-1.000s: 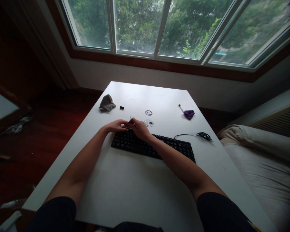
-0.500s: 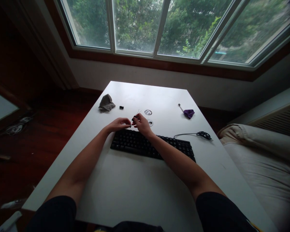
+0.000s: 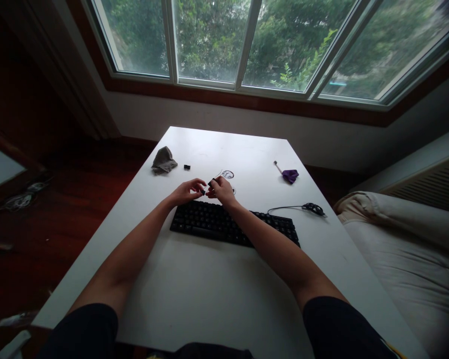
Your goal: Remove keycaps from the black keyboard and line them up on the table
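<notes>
Keyboard (image 3: 200, 218), black, lies on the table (image 3: 209, 294), long axis left-right, right end nearer. By its far edge, the right hand (image 3: 222, 189) pinches a black, wire-ended tool (image 3: 211, 182) slanting far-right; the left hand (image 3: 187, 192) curls narrowly, whether gripping I can't tell.

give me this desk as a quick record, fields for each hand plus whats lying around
left hand: small black piece at its fingertips, too small to identify
right hand: pinches a dark tool with thin wire
under right forearm: black keyboard
far left: grey cloth, small black block to its right
far right: purple item with slim stick
right, nearer: coiled cable
surface: white table
</notes>
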`<state>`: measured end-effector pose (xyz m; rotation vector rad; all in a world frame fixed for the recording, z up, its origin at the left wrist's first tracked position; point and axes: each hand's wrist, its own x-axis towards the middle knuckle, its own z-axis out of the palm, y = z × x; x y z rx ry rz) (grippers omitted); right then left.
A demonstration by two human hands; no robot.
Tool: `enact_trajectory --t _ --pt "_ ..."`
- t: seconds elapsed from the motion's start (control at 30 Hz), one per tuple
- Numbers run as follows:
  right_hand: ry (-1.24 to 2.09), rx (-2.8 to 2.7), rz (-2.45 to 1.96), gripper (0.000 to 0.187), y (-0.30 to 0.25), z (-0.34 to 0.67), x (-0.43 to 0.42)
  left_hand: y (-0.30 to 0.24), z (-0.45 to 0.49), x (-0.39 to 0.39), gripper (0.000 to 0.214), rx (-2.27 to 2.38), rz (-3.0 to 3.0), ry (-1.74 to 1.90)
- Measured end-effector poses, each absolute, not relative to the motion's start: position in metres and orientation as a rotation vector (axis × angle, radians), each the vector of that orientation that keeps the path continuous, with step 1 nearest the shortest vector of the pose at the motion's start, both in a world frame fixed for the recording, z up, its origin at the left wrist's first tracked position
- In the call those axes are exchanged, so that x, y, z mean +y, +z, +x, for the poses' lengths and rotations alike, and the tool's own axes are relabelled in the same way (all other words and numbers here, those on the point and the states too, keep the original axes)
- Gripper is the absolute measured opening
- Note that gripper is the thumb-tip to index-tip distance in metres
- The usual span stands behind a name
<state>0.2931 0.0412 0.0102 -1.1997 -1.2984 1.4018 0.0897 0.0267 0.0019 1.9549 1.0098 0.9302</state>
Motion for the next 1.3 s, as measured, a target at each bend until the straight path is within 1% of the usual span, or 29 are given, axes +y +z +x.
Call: enact_trajectory --t 0.17,0.33,0.47,0.63,0.7,0.9,1.07,1.2,1.3 --pt "1.420 -1.270 -1.261 0.011 0.008 0.294 0.046 0.010 0.093 0.023 0.024 1.031 2.147 0.925" --pt "1.340 -1.354 -1.316 0.009 0.005 0.294 0.048 0.014 0.095 0.022 0.024 1.035 2.408 0.847" --pt "1.234 -1.442 -1.349 0.010 0.007 0.295 0.045 0.014 0.096 0.022 0.019 1.070 2.505 0.775" --pt "1.109 -1.539 -1.331 0.012 0.011 0.297 0.041 0.010 0.098 0.025 0.017 1.039 2.515 0.891" --pt "1.169 -1.496 -1.332 0.011 0.012 0.298 0.043 0.009 0.098 0.026 0.017 1.020 2.516 0.929" --pt "1.522 -1.257 -1.322 0.010 0.014 0.304 0.051 0.011 0.101 0.023 0.017 0.993 2.496 0.936" --pt "1.755 -1.144 -1.339 0.010 0.014 0.314 0.052 0.016 0.106 0.019 0.016 0.941 2.482 0.923" --pt "1.740 -1.154 -1.344 0.012 0.016 0.320 0.049 0.022 0.109 0.015 0.015 0.915 2.430 0.884" --pt "1.717 -1.124 -1.315 0.012 0.018 0.323 0.048 0.025 0.111 0.014 0.015 0.954 2.360 0.939"
